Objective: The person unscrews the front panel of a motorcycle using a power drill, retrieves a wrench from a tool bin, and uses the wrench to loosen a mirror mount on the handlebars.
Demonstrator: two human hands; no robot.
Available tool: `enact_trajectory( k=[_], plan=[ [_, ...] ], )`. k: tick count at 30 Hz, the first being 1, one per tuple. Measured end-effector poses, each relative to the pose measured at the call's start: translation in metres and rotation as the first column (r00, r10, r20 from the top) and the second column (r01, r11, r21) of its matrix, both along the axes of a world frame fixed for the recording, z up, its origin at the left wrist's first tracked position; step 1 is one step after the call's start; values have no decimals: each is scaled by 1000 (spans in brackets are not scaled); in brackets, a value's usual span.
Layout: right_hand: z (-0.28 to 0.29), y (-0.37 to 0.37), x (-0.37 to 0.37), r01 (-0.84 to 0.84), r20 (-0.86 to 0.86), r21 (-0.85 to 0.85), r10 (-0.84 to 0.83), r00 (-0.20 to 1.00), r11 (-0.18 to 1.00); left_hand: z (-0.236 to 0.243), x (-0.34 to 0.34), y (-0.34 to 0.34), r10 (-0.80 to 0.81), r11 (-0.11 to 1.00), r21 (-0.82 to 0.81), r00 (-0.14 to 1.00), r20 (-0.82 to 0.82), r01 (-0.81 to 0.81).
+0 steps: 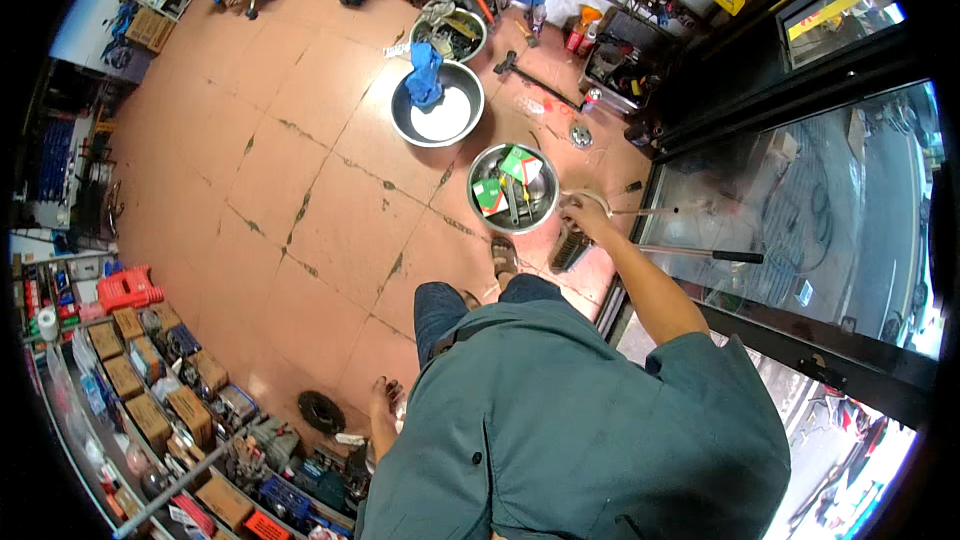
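My right hand (583, 214) is lowered beside a round metal bowl (472, 202), its fingers curled. A pale curved strip (598, 198) touches or passes just behind these fingers; what they hold is too small to make out. Inside that bowl lie green-and-white boxes (490, 196) and a metal wrench (513, 202). Just below the hand, a dark bristled brush head (570, 249) rests on the floor. My left hand (386, 396) hangs at my side with its fingers apart, holding nothing. Nearest to it is a black ring-shaped part (321, 411) on the floor.
A larger metal basin (400, 120) with a blue cloth (424, 75) stands farther off, before another basin of parts (465, 40). A long-handled hammer (540, 79) lies nearby. A glass door (800, 210) borders the right. Shelves of boxes (150, 418) fill the lower left.
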State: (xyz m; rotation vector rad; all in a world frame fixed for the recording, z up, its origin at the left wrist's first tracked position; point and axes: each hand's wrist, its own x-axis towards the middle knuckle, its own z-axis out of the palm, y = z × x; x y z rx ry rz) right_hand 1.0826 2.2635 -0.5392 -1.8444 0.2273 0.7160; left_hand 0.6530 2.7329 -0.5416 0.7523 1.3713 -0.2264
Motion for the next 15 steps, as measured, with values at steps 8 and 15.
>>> enact_trajectory(
  k=[8, 15],
  plan=[
    [-6, 9, -18, 450, 95, -36, -446, 890, 892, -42, 147, 142, -723, 678, 184, 691, -12, 712],
    [-9, 66, -256, 723, -286, -397, -825, 488, 565, -62, 401, 314, -774, 607, 313, 632, 28, 730]
  ],
)
